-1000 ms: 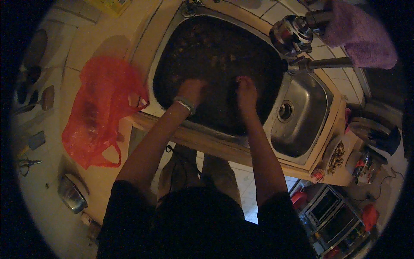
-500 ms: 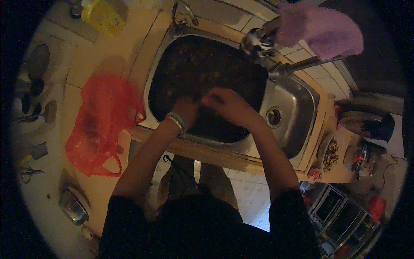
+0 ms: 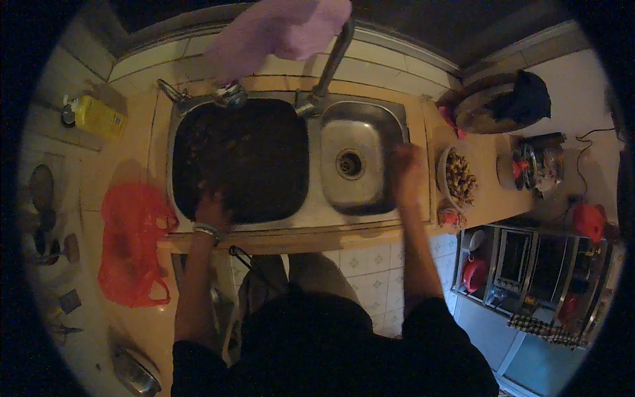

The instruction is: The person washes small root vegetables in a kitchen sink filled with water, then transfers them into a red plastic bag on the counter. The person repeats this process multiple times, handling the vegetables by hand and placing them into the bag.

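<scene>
My left hand [image 3: 213, 210] is at the near edge of the large left sink bowl [image 3: 241, 165]. Its fingers reach down into the bowl's dark contents and are too dim to make out. Brownish bits show faintly in that darkness. A light band circles the left wrist. Out over the right rim of the small metal sink bowl [image 3: 350, 129] is my right hand [image 3: 406, 173], blurred, with its fingers curled in. Whatever they may hold is hidden. Close to its right stands a bowl of small brown and yellowish pieces [image 3: 461, 178].
A red plastic bag [image 3: 132, 245] lies on the counter to the left, below a yellow bottle [image 3: 96, 116]. Behind the sinks stand a faucet [image 3: 324, 83] and a hanging purple cloth [image 3: 278, 36]. Jars [image 3: 546, 165] and a large round pan [image 3: 493, 109] are at the right.
My hands were together over the large sink bowl. The right hand has moved right, past the small sink bowl, while the left stays by the large bowl. The view has turned to the right.
</scene>
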Motion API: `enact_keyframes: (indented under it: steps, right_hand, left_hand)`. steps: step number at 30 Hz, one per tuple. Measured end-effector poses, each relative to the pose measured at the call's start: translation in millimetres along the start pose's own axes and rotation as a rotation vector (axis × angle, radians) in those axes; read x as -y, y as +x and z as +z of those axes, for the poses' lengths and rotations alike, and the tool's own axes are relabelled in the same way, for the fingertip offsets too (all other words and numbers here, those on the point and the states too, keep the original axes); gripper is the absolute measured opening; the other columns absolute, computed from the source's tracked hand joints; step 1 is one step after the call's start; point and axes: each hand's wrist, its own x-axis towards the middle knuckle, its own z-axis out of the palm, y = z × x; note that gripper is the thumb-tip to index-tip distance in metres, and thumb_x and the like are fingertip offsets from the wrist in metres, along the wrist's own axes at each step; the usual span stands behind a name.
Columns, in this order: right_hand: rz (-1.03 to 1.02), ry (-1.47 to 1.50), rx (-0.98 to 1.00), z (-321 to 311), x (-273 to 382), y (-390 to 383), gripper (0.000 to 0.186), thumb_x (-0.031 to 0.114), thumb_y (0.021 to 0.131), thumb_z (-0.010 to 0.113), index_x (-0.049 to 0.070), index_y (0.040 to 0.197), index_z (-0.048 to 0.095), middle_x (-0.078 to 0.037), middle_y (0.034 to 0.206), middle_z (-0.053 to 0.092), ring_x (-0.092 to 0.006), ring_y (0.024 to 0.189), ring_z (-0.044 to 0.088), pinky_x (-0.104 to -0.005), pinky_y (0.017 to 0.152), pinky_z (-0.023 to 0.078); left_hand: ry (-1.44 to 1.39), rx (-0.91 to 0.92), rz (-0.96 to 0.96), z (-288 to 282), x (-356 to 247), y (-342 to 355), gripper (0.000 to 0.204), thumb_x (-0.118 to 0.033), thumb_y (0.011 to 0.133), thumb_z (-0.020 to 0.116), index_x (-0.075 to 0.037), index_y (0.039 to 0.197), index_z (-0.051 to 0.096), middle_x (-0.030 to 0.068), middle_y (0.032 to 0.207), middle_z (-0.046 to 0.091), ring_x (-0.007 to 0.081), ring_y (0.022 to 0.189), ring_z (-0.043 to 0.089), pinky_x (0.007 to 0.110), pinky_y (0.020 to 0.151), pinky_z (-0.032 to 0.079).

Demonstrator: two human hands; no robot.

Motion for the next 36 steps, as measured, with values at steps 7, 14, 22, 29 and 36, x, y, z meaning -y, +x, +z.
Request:
enact_keyframes:
  steps: [7,14,22,29,36]
  right_hand:
    - [-0.007,-0.876,-0.231,-214.2,-80.6,49.2,0.028,0.021,0.09,0.047,-0.003,0.104,0.052,-0.023,0.102,0.053,-0.0403,0.096,0.048,-0.0407,0.083,0.041]
    - [0.186,-0.961,0.061,-213.5,-113.1,56.7,0.042,0.031,0.085,0.055,0.002,0.116,0.054,-0.019,0.118,0.053,-0.0327,0.111,0.046,-0.0438,0.092,0.039]
    - [-0.118,-0.891,0.275,-126.1,-59.2,40.9,0.03,0.017,0.084,0.056,0.007,0.112,0.06,-0.013,0.117,0.057,-0.0295,0.108,0.051,-0.0388,0.094,0.039]
    - [-0.233,-0.16,0.924,121.4,95.1,-8.5,0.027,0.02,0.085,0.059,0.005,0.108,0.062,-0.014,0.105,0.063,-0.0245,0.1,0.059,-0.0315,0.086,0.044]
    - [-0.5,0.493,1.6,323.5,249.6,-180.3,0.033,0.023,0.09,0.052,0.003,0.115,0.055,-0.018,0.113,0.058,-0.0292,0.107,0.055,-0.0354,0.092,0.042]
  left_hand:
    - [-0.014,-0.085,-0.005,17.8,12.6,-5.4,0.072,-0.025,0.07,0.071,-0.01,0.132,0.037,0.0202,0.134,0.036,0.0369,0.119,0.041,0.043,0.097,0.039]
    - [0.059,-0.172,0.002,15.1,-10.8,-30.6,0.061,-0.031,0.07,0.068,-0.018,0.126,0.046,0.0193,0.132,0.038,0.0338,0.118,0.041,0.048,0.098,0.034]
    - [0.156,-0.521,-0.152,-81.0,-6.4,-137.1,0.036,-0.016,0.064,0.065,-0.014,0.1,0.062,0.0149,0.116,0.05,0.0326,0.107,0.048,0.046,0.09,0.039]
    - [0.361,-0.595,-0.481,-115.6,42.7,-238.1,0.024,-0.028,0.066,0.066,-0.018,0.088,0.068,0.015,0.125,0.045,0.0317,0.118,0.039,0.051,0.093,0.033]
    - [0.477,-0.584,-0.587,-112.1,107.1,-241.6,0.051,-0.028,0.068,0.067,-0.019,0.117,0.055,0.0124,0.141,0.028,0.032,0.132,0.023,0.064,0.101,0.014]
